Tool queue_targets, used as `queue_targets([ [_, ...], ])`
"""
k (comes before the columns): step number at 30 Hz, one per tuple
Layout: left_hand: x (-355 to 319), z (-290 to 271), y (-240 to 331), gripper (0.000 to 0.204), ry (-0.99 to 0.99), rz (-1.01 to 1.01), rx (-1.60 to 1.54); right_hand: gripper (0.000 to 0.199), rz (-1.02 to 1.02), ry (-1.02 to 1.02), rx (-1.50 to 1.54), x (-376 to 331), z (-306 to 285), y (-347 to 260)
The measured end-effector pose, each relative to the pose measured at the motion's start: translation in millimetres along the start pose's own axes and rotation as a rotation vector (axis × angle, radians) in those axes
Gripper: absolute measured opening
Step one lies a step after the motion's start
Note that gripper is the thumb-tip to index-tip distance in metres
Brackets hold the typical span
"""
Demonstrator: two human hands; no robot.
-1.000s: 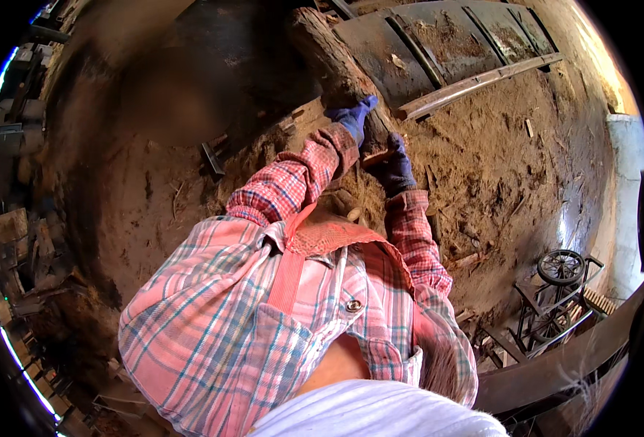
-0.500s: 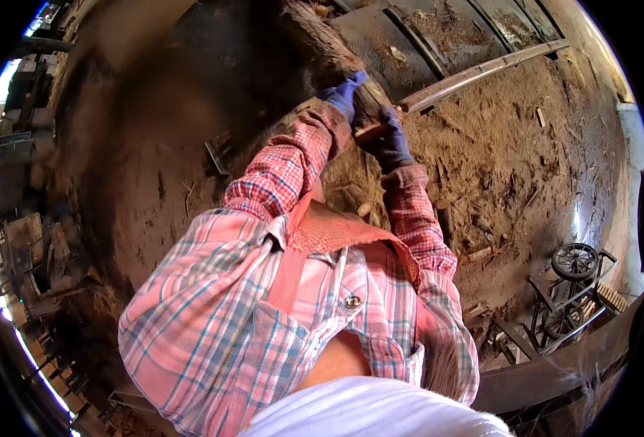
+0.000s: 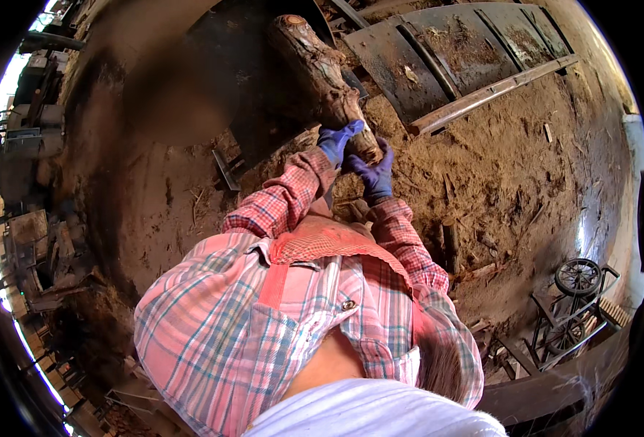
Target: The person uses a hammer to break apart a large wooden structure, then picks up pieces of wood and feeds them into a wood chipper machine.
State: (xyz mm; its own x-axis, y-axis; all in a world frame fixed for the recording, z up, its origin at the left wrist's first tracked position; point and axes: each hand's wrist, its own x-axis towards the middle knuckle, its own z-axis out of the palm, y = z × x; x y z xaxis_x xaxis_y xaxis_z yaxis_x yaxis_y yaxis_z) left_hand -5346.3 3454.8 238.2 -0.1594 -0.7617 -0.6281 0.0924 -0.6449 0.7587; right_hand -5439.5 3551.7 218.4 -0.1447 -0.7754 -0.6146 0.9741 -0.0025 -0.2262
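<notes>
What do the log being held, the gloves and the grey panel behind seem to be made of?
Log: raw wood, rough bark, pale cut end with a knot.
Gloves on the left hand and right hand: blue-purple, apparently knit fabric or coated cloth; too small to tell.
Ribbed panel: probably sheet metal, dull grey, dusty.

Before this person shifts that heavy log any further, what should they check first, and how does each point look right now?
1. Left hand gloved and on the log: ok.
2. Right hand gloved and on the log's near end: ok.
3. Grip firm enough for the weight: cannot tell.
4. Footing: loose sawdust floor, wood scraps about: not ok.
5. Far end of the log free of the metal panels: cannot tell.
</notes>
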Motion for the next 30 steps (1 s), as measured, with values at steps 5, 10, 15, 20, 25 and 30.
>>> queue_targets([
  [5,44.3,35.0,26.4,0.079,0.166,-0.019,0.123,0.075,-0.522,-0.139,-0.802,28.5,24.1,-28.2],
  [10,73.9,54.1,24.0,0.079,0.099,0.027,0.196,0.06,-0.28,-0.187,-0.336,88.2,-1.9,-47.8],
  [15,61.8,62.2,51.4,0.084,0.219,-0.178,0.252,0.075,-0.443,-0.18,-0.727,84.2,9.3,-50.5],
  [20,111.4,49.7,30.4,0.079,0.272,-0.158,0.331,0.075,-0.4,-0.191,-0.706,91.7,12.2,-45.8],
  [25,90.5,55.8,54.1,0.078,0.344,-0.152,0.435,0.069,-0.359,-0.221,-0.655,118.2,-3.3,-51.4],
  [30,102.0,51.1,55.1,0.082,0.299,-0.195,0.469,0.067,-0.377,-0.222,-0.67,110.9,1.9,-42.7],
])
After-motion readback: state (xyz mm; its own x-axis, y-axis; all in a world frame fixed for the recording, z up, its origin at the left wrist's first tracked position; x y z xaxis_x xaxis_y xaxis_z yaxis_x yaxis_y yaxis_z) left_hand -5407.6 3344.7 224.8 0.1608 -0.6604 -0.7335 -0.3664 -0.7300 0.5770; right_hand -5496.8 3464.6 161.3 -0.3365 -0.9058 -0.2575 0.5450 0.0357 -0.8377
